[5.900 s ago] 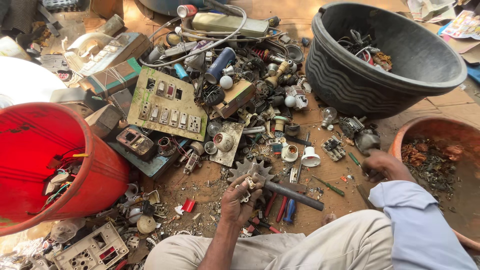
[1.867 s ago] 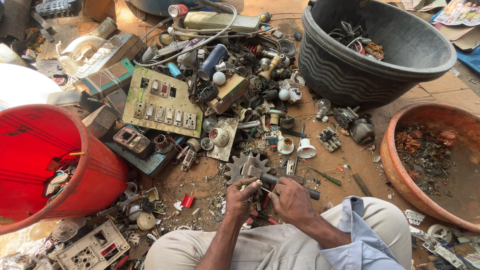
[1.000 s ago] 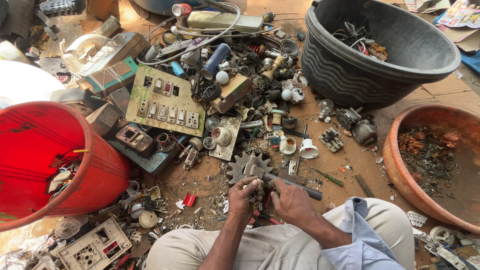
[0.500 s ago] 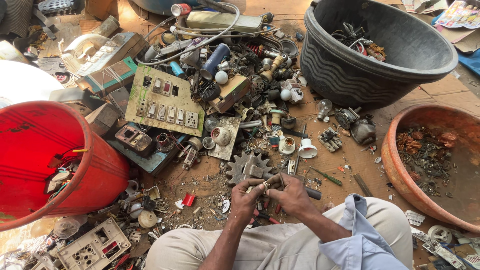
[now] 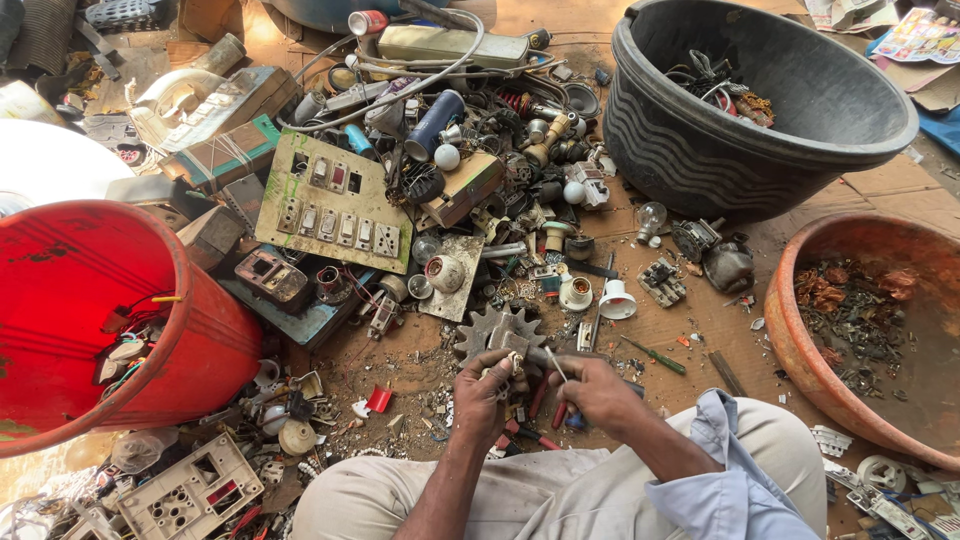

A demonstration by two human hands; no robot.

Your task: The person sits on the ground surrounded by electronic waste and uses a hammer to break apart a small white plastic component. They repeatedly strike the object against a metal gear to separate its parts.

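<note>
Far left, red bucket [image 5: 190,330] w/ loose parts inside, kept close by. Centre near: left hand [image 5: 484,392] closed round a small pale part [image 5: 503,368], held steady above the lap, just near of the gear wheel [image 5: 497,330]. Right hand [image 5: 598,392] pinches a thin metal rod [image 5: 556,366], tip angled twd the part. Right: black tub [image 5: 700,150] far, clay-coloured basin [image 5: 800,350] w/ metal bits.

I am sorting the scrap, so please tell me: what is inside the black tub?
The black tub holds a small tangle of wires and scrap parts near its far wall. Its near wall hides part of the bottom.
</note>
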